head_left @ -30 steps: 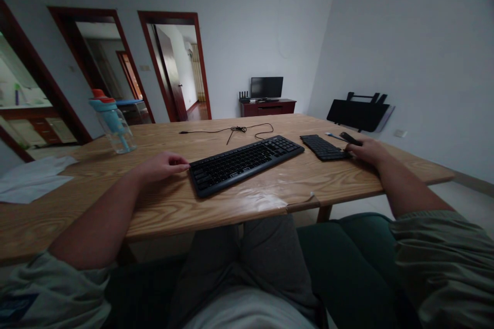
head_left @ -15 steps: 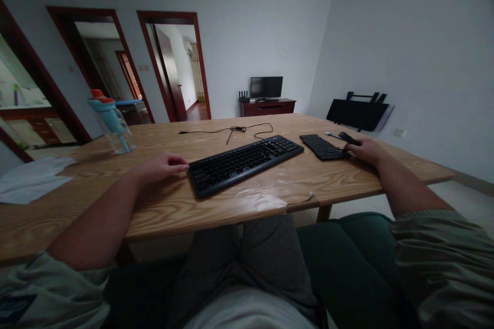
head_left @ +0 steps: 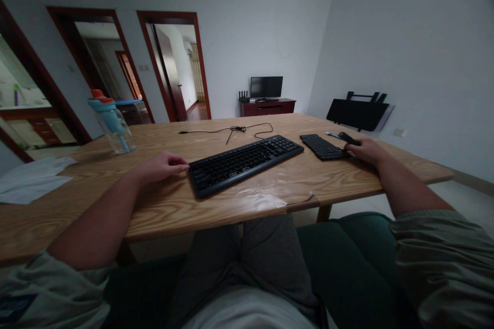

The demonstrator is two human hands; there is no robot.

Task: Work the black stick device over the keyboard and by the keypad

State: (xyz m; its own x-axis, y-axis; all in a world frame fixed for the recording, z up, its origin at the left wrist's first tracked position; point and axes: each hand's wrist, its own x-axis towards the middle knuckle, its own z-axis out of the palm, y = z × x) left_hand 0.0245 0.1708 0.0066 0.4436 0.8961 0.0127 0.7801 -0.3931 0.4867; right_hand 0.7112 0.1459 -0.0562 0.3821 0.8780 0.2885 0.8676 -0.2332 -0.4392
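Note:
A black keyboard (head_left: 247, 162) lies at a slant on the wooden table (head_left: 162, 211). At its left end, my left hand (head_left: 168, 165) has the fingers drawn together, thumb and fingertip at the keyboard's corner. My right hand (head_left: 365, 150) is closed around a black, thick-ended handheld tool (head_left: 349, 138), whose exact kind I cannot make out. Just left of that hand lies a smaller black panel with rows of keys (head_left: 322, 147). A thin blue and white piece (head_left: 334, 136) shows beside the tool; whether the two are joined is unclear.
A bundled black cable (head_left: 238, 128) lies behind the keyboard. On the left stand a clear bottle with a red and blue lid (head_left: 111, 121) and white paper or cloth (head_left: 34, 177). Clear film (head_left: 262, 198) covers the table's front edge. A folded black table (head_left: 358, 113) leans by the wall.

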